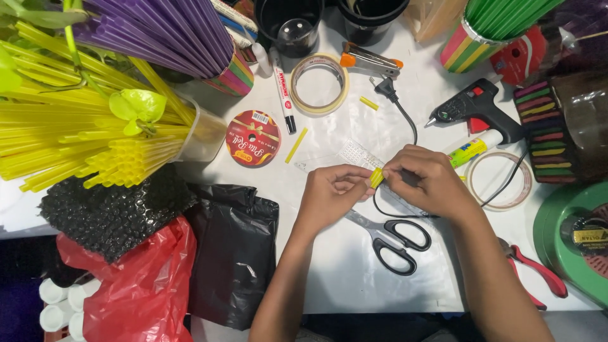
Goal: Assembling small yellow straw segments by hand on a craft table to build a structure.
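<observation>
Pinching a short yellow straw piece (377, 178) between them, fingertips of the left hand (330, 197) and right hand (425, 180) are clamped on it above the white table (354, 266), just over black-handled scissors (392, 239), with a clear ruler (359, 155) behind and a black glue gun (474, 107) further right.

A white table (354, 266) fills the view, evenly lit from above with soft shadows; its near edge runs along six o'clock; beyond that edge, from seven to five o'clock, lies dark, indistinct floor (19, 285).
</observation>
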